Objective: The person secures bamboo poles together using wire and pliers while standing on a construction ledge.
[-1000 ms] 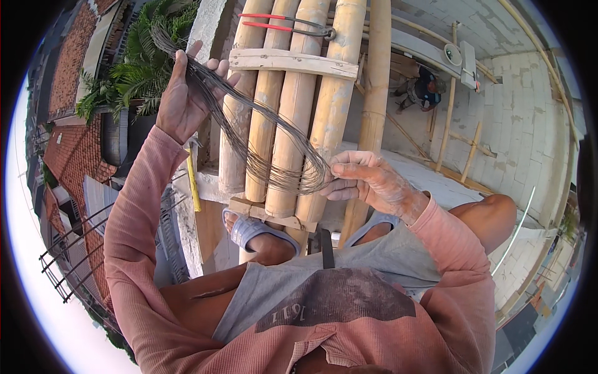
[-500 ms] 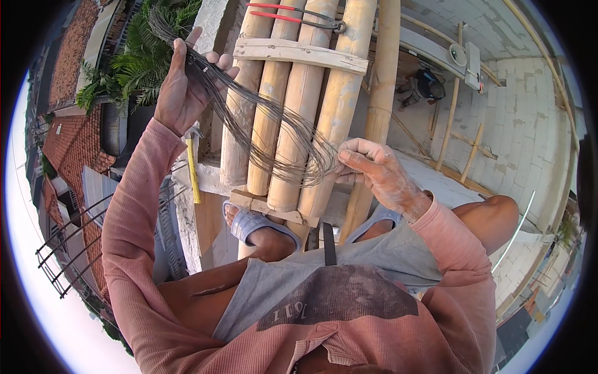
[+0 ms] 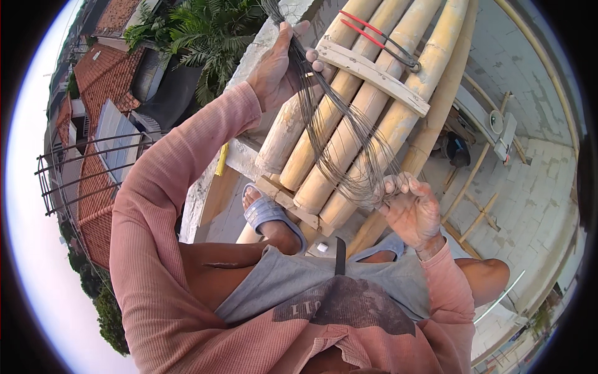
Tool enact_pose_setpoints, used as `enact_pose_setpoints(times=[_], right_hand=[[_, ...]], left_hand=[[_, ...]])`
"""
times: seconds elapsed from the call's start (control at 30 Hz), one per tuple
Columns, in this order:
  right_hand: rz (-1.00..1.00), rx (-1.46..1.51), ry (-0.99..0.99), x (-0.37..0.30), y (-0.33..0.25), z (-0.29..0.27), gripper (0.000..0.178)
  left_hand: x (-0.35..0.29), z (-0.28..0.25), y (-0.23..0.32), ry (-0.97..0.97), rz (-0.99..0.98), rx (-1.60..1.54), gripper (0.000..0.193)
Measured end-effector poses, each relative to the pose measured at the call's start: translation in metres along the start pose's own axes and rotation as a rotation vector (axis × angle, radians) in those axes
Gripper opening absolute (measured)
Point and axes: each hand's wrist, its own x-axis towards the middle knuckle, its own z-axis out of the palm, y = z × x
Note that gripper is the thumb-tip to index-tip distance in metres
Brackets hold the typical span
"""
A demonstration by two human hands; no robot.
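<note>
A bundle of thin dark wire [image 3: 339, 109] hangs in long loops between my two hands, above the bamboo poles. My left hand [image 3: 279, 70] is closed around its narrower, gathered upper part, thumb upward. At the lower, looped end my right hand [image 3: 412, 210] has its fingers curled together at the strands, pinching there; the exact strand is too fine to make out. Beyond the wire, red-handled pincers [image 3: 381, 38] lie across the poles, close to a pale wooden batten [image 3: 374, 76].
Bamboo poles [image 3: 305, 153] lie side by side before me. My sandalled foot [image 3: 271, 215] rests near their ends. A yellow handle [image 3: 222, 159] shows beside my left sleeve. Lower down at the right, a person [image 3: 458, 149] is near a block wall [image 3: 542, 193]. Tiled roofs and steel rods stand left.
The view has turned, so the poles now slant. Both hands appear farther right, still with the wire, and my right hand has turned its palm and fingers more upward.
</note>
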Motion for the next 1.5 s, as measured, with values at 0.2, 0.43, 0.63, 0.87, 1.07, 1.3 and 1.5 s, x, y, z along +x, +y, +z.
enact_pose_setpoints(times=[0.2,0.43,0.63,0.87,1.07,1.3,1.5], right_hand=[[-0.07,-0.471,0.106,-0.002,0.007,0.024,0.018],[-0.294,-0.902,-0.117,0.009,0.005,0.037,0.015],[-0.169,-0.343,0.147,0.019,-0.002,0.03,0.016],[-0.189,-0.069,-0.139,0.018,0.007,0.033,0.028],[-0.669,-0.777,-0.069,-0.026,-0.048,0.045,0.039],[-0.951,-0.284,0.153,-0.122,-0.211,0.007,0.048],[-0.757,-0.472,-0.015,-0.112,-0.232,-0.004,0.044]], left_hand=[[-0.006,0.005,0.01,0.082,0.034,-0.032,0.063],[0.039,-0.038,0.055,0.419,0.116,-0.13,0.05],[0.018,-0.031,0.058,0.457,0.26,-0.091,0.063],[0.056,-0.047,0.046,0.462,0.192,-0.118,0.052],[0.092,-0.236,0.164,0.407,0.566,-0.326,0.044],[0.009,-0.172,0.193,0.581,0.372,0.072,0.038],[-0.073,-0.127,0.11,0.37,-0.211,1.403,0.047]])
